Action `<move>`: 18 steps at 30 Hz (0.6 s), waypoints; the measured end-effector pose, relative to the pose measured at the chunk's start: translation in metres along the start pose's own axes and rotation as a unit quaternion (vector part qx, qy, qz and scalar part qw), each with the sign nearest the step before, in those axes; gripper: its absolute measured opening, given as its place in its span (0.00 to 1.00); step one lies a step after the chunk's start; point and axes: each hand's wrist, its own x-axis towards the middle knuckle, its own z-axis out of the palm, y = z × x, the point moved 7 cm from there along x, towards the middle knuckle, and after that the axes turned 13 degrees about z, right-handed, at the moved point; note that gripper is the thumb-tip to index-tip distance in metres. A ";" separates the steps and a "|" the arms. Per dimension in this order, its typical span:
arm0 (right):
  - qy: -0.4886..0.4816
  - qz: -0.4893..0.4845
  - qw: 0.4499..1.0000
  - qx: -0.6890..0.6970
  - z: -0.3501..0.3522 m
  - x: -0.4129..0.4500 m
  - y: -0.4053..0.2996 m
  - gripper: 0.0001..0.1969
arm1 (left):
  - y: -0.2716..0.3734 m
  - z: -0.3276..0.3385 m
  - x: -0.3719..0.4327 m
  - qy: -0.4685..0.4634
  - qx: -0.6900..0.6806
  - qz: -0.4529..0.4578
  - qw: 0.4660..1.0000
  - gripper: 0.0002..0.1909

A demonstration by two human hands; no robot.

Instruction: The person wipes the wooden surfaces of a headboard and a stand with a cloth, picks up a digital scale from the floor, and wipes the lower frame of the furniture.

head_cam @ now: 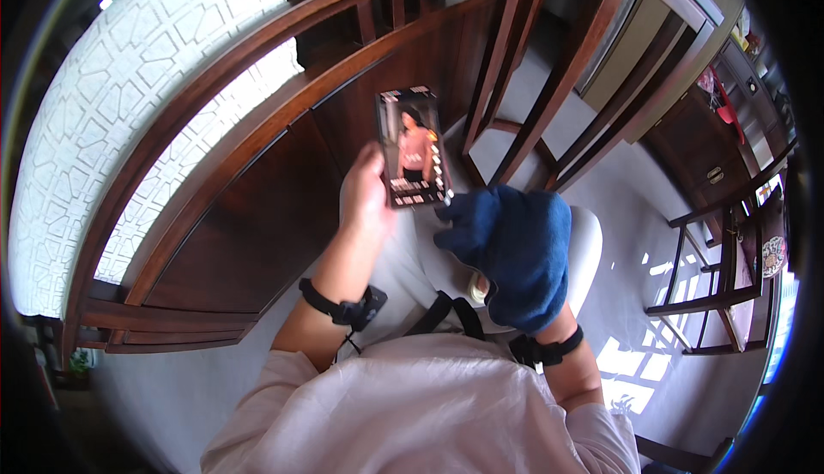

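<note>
My left hand (364,194) grips a smartphone (412,149) by its left side, with the thumb along the edge. The lit screen shows a picture of a person and several small icons. A thick blue cloth (521,252) covers my right hand, bulging into finger-like shapes near the phone's lower right corner. Only the wrist (561,326) and forearm show below it. Whether the cloth is worn like a mitt or draped over the hand, I cannot tell. Both hands are above my lap, over light trousers (586,242).
A dark wooden panel with a curved rail (257,133) rises to my left, beside a white patterned surface (148,75). Ahead stands a wooden chair or stool frame (541,88). A second chair (714,294) is at the right, near a dark cabinet (695,146). Sunlight patches the grey floor (599,326).
</note>
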 end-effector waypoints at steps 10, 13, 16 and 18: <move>-0.034 0.004 0.999 0.003 -0.007 -0.005 -0.003 0.14 | 0.080 -0.021 0.106 0.093 -0.037 0.100 0.990 0.19; -0.041 0.004 0.999 0.007 -0.007 -0.003 -0.001 0.14 | 0.084 -0.023 0.110 0.121 -0.082 0.079 0.986 0.22; -0.048 0.007 0.999 0.013 -0.006 -0.001 0.001 0.14 | 0.077 -0.019 0.103 0.133 -0.224 0.030 0.965 0.25; -0.054 0.010 0.998 0.019 -0.005 -0.002 0.001 0.15 | 0.074 -0.019 0.100 0.128 -0.348 0.044 0.928 0.30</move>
